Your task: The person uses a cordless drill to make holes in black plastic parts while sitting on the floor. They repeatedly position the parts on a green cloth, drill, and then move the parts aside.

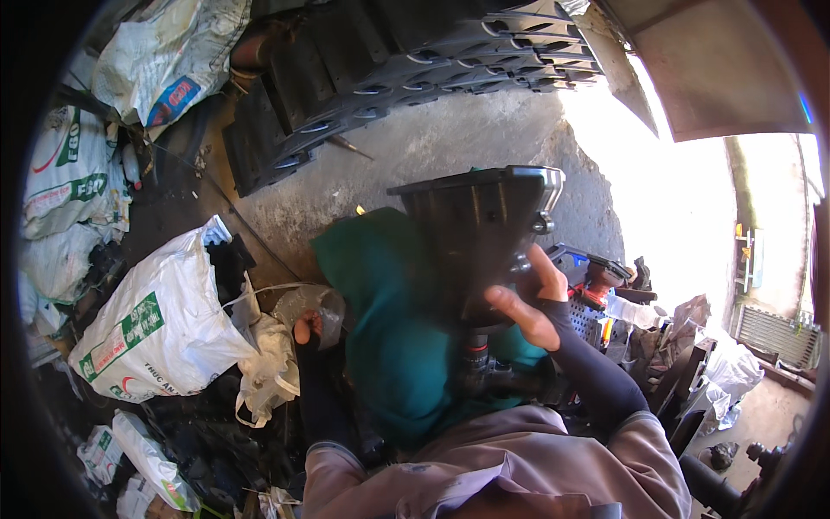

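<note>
A black plastic housing [471, 229], wide at the top and narrowing downward, is tilted above my lap. My right hand [532, 303] grips its lower right side, thumb in front and fingers behind. A small metal fitting [542, 225] sits on its right edge. Its lower part is blurred. Below it, a dark tool with a red ring [475, 348] shows partly between my legs. Out to the left, my left hand [307, 329] is at a translucent plastic container [322, 304] with small brownish pieces inside. Most of its fingers are hidden there, so their grip does not show.
Stacked black plastic parts [406, 60] stand along the far side. White printed sacks [173, 320] crowd the left, one holding black pieces. At right are a blue crate [588, 320], a red-and-black power tool [598, 281] and crumpled plastic bags [726, 368]. A thin rod [350, 147] lies on the concrete.
</note>
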Demonstrator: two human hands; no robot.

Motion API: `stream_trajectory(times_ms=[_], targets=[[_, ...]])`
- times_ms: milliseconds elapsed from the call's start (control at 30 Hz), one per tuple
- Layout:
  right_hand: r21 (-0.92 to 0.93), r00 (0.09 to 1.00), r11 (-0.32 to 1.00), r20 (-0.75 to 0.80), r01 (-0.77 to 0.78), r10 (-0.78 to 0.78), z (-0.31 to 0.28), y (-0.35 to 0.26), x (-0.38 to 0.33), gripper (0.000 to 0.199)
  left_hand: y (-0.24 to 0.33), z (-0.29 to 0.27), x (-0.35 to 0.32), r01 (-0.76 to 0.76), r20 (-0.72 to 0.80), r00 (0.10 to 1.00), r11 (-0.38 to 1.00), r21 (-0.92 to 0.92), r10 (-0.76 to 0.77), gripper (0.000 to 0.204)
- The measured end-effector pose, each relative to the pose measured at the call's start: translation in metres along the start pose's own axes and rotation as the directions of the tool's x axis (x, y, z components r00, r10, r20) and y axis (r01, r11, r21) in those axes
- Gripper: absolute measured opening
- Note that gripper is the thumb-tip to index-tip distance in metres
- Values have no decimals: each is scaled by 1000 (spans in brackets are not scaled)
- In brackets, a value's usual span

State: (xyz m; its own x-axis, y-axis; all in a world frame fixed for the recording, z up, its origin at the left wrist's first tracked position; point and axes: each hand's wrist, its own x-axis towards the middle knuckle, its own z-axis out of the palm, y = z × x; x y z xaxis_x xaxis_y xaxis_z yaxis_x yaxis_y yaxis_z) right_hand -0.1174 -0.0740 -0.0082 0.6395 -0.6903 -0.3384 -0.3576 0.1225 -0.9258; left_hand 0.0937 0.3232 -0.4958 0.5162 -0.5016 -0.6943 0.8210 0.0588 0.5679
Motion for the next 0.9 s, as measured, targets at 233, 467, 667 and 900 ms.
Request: stream_trajectory(times_ms=[233,467,667,900], targets=[[-51,994,992,22,112,-111,-8,10,-3,53,9,13,-21,46,193,981,973,-225,-2,20],[-229,949,923,24,311,-314,0,10,-2,63,46,92,-74,-8,-116,993,1000,10,9,23],[-397,873,784,113,477,-474,24,1,-26,73,125,168,-136,-311,118,947,947,85,300,29],[-450,834,720,118,528,-538,-2,30,-49,71,178,288,-207,-306,126,941,949,-71,313,29]])
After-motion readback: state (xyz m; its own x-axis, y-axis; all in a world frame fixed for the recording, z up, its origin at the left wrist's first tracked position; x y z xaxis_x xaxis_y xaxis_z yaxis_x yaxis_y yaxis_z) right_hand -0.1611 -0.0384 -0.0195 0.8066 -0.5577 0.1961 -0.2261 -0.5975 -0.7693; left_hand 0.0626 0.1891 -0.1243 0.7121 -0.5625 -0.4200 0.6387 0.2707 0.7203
